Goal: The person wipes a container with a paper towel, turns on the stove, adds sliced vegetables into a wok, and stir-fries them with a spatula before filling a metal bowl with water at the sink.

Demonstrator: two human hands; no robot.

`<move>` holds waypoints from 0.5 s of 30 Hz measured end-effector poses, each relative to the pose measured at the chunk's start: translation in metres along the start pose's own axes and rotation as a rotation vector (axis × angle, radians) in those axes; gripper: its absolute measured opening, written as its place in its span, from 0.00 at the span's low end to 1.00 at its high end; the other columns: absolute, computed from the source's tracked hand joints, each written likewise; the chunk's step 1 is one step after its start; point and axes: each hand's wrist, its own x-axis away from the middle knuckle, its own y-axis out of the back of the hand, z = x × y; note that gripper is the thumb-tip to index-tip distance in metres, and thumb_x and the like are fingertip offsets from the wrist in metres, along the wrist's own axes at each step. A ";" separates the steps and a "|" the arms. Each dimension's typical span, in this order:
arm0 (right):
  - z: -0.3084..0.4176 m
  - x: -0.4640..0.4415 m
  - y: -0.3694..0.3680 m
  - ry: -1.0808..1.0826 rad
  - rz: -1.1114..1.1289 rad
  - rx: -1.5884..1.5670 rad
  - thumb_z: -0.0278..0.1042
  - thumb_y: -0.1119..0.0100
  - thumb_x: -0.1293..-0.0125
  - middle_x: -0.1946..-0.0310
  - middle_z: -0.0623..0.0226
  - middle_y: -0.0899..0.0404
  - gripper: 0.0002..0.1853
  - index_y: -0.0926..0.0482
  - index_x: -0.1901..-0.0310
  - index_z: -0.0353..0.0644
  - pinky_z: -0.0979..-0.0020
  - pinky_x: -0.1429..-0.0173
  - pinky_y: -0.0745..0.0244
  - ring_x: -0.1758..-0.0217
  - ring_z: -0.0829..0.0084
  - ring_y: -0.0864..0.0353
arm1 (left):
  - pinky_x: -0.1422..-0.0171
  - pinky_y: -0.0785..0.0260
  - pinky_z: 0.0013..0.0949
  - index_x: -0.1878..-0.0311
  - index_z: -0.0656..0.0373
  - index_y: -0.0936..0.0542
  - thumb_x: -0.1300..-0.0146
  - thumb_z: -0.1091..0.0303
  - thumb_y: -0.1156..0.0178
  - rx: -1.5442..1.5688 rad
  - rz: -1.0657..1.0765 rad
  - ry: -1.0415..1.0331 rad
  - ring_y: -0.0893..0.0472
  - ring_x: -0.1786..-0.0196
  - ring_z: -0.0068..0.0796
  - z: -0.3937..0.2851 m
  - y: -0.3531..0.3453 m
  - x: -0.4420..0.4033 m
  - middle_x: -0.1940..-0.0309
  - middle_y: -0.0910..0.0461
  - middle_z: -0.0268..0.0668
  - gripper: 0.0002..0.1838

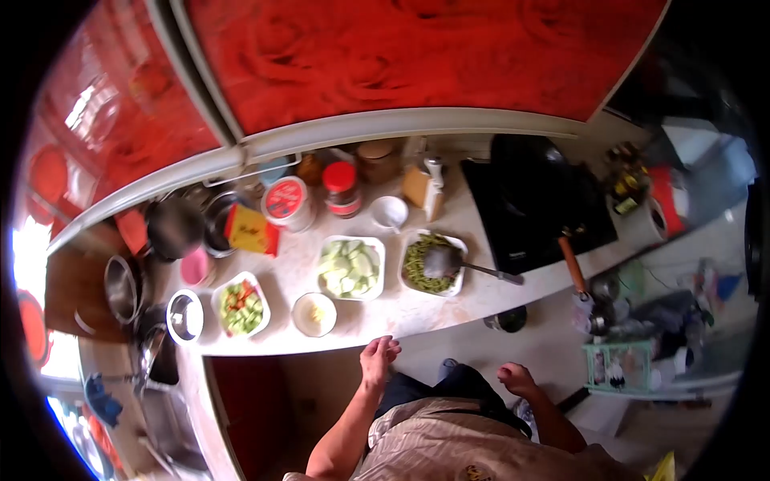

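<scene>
My left hand (378, 361) hovers just off the counter's front edge, its fingers loosely bent, with nothing visible in it. Lower right, in front of my body, my right hand (518, 378) has its fingers curled in and shows no object. Nearest the left hand is a small round bowl (301, 322) with pale chopped bits in it. Behind that stands a square white dish of pale green slices (350, 268). To the right, a ladle (481, 271) rests in a dish of chopped green pieces (415, 261). On the left is a dish of green and red pieces (241, 309).
A black wok (533, 172) sits on the black stove (501, 232), its wooden handle (572, 264) over the edge. Jars, a white tub (287, 202) and a knife block (423, 188) line the back. Red cabinets (417, 56) hang above. The sink (172, 421) lies lower left.
</scene>
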 end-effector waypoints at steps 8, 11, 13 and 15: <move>-0.040 0.017 0.014 -0.097 -0.167 -0.015 0.47 0.40 0.37 0.68 0.55 0.17 0.18 0.18 0.61 0.38 0.63 0.58 0.21 0.66 0.60 0.17 | 0.50 0.24 0.34 0.50 0.64 0.21 0.31 0.59 0.43 -0.131 0.306 0.155 0.16 0.56 0.37 0.012 -0.021 -0.009 0.56 0.16 0.44 0.17; -0.082 0.008 0.045 -0.318 -0.206 -0.445 0.45 0.37 0.36 0.77 0.63 0.21 0.18 0.18 0.66 0.34 0.68 0.73 0.20 0.79 0.72 0.20 | 0.52 0.22 0.34 0.52 0.66 0.21 0.33 0.60 0.41 -0.073 0.329 0.185 0.16 0.57 0.37 0.040 -0.003 -0.010 0.58 0.17 0.46 0.17; -0.094 -0.011 0.088 -0.369 -0.359 -0.644 0.43 0.38 0.35 0.81 0.69 0.27 0.15 0.21 0.68 0.37 0.66 0.74 0.21 0.81 0.72 0.24 | 0.61 0.23 0.35 0.53 0.64 0.20 0.32 0.62 0.45 -0.257 0.382 0.099 0.17 0.63 0.35 0.056 0.014 -0.012 0.63 0.17 0.42 0.14; -0.112 -0.043 0.137 -0.290 -0.379 -0.940 0.43 0.40 0.34 0.79 0.70 0.27 0.13 0.23 0.67 0.41 0.64 0.69 0.20 0.79 0.73 0.25 | 0.62 0.25 0.32 0.53 0.60 0.21 0.32 0.63 0.46 -0.213 0.113 0.289 0.17 0.62 0.34 0.090 0.036 -0.031 0.61 0.16 0.41 0.12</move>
